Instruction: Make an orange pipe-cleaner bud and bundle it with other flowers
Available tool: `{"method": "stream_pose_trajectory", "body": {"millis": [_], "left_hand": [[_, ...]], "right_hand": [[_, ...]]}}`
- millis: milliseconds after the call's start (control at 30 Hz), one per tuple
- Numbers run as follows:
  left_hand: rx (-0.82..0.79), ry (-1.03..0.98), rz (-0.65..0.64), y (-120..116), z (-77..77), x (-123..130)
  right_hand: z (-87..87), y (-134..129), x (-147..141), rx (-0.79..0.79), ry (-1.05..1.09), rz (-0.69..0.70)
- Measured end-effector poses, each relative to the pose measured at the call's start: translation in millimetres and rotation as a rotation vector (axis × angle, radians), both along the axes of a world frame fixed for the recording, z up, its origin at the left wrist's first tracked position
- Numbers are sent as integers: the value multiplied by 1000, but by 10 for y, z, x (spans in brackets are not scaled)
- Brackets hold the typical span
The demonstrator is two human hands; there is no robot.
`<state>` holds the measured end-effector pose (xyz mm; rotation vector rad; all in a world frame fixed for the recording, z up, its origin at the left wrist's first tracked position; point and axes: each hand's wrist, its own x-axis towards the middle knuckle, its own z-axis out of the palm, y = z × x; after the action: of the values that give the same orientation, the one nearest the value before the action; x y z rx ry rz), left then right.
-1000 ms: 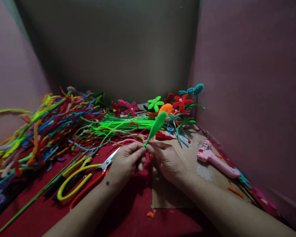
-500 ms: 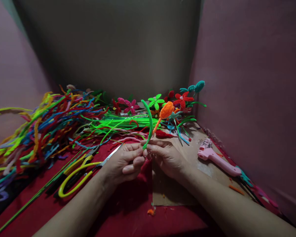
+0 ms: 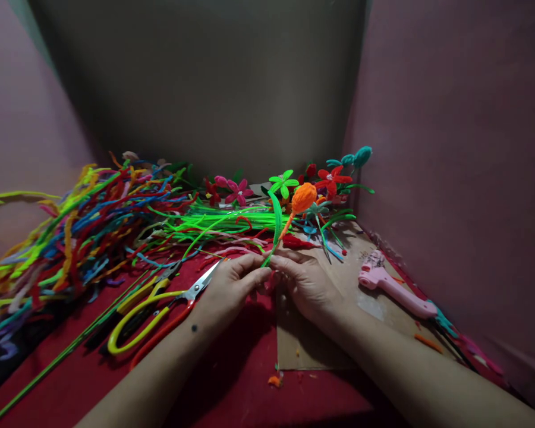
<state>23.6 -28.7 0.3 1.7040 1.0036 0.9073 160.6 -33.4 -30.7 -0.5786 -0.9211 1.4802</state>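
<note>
Both grips [image 3: 234, 285] @ grn leaf [image 3: 277, 221] base

From the head, the scene is viewed forward and downward: the hands [image 3: 234, 282] are caught close, low and near centre, forearms [image 3: 138, 377] being let in from the bottom edge. The red surface [image 3: 232, 371] is seen obliquely from above; beyond, the dark wall [image 3: 205, 89] is faced.

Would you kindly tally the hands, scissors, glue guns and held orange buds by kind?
Bare left hand and bare right hand: 2
Yellow-and-red-handled metal scissors: 1
Pink plastic glue gun: 1
Fuzzy orange bud: 1
Total: 5
</note>
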Motion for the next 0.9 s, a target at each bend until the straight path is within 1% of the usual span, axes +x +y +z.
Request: {"method": "stream_pose_trajectory", "body": {"millis": [100, 167, 233, 333, 400, 567, 667, 733, 767, 833, 900], "left_hand": [[139, 67, 121, -31, -24, 23], [138, 54, 141, -45, -38, 28], [24, -8, 97, -42, -40, 18], [-241, -179, -24, -12, -36, -14], [-366, -291, -87, 7, -43, -31], [-580, -497, -213, 34, -76, -44], [-672, -538, -301, 54, -74, -55], [-635, -479, -306, 52, -58, -56], [-574, -422, -283, 43, -48, -51], [-366, -258, -181, 10, -36, -30], [-90, -66, -23, -32, -45, -3]], "right_hand": [[4, -7, 3, -6, 5, -43], [10, -20, -2, 4, -3, -53], [18, -33, -7, 3, -16, -27], [39, -43, -4, -10, -1, 52], [53, -36, 8, -9, 21, 94], [45, 11, 48, -15, 48, 180], [35, 16, 49, 39, 51, 175], [36, 6, 42, 73, 33, 129], [35, 1, 37, 82, 11, 95], [31, -3, 31, 82, -51, 12], [20, 0, 26, 74, -112, -83]]}}
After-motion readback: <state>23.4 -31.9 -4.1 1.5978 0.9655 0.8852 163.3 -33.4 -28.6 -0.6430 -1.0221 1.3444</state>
